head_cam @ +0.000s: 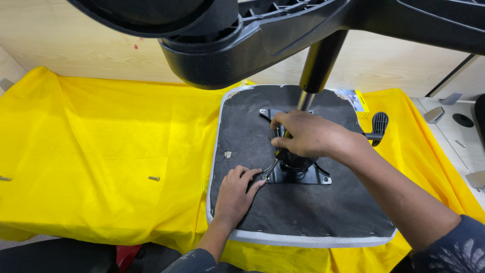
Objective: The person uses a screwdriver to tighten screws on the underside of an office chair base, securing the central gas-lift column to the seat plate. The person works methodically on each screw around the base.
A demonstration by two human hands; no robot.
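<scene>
Upturned chair seat [283,212] lies underside up on the yellow cloth [111,141] covering the table; dark fabric face, grey stapled edge. Black metal mounting plate [303,174] sits at the seat's centre with the gas-lift column [318,60] rising from it toward the camera, and the black chair base [242,35] fills the top of the view.

Left hand [235,194]: palm down, flat on the seat fabric, forearm coming in from the bottom edge. Fingers spread a little, fingertips touching the plate's front-left corner. Holding nothing.

Right hand [305,136]: arm comes in from lower right, wrist bent inward over the plate. Fingers curled tight around a thin dark tool [275,151], its shaft running down to the plate's left edge; tool type can't tell.

Black lever handle [378,124] sticks out past the seat's right edge. Two loose screws [154,178] lie on the cloth, well apart from the seat, left side.
</scene>
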